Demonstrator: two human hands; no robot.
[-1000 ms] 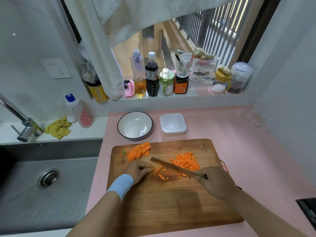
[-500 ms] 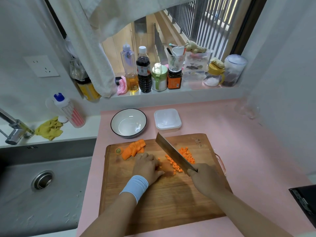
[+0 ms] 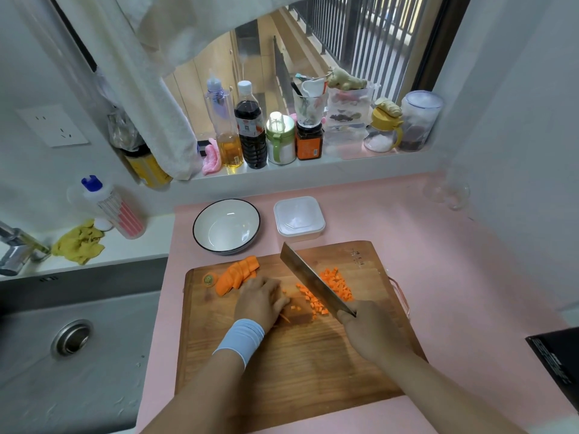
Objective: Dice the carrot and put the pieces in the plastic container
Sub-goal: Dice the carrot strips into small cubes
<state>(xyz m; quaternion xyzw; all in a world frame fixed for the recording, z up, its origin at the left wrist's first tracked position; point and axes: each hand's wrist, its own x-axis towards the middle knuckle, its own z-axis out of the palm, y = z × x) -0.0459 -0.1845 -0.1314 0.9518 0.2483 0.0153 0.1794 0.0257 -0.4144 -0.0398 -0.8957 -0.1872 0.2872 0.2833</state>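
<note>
Closed round the cleaver (image 3: 313,281) handle, the right hand (image 3: 372,333) grip tilts the blade up over the diced carrot (image 3: 338,285) on the cutting board (image 3: 297,364). The left hand (image 3: 261,300) lies knuckles-up over carrot strips (image 3: 284,317); I cannot tell whether its grip holds them. The plastic container (image 3: 299,219) stands near the tabletop (image 3: 423,233) back edge, beside a bowl (image 3: 219,214)

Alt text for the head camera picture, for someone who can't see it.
On a wooden cutting board, the right hand holds a steel cleaver tilted above small orange carrot dice, while the left hand rests beside sliced carrot. A white square plastic container sits behind.
</note>
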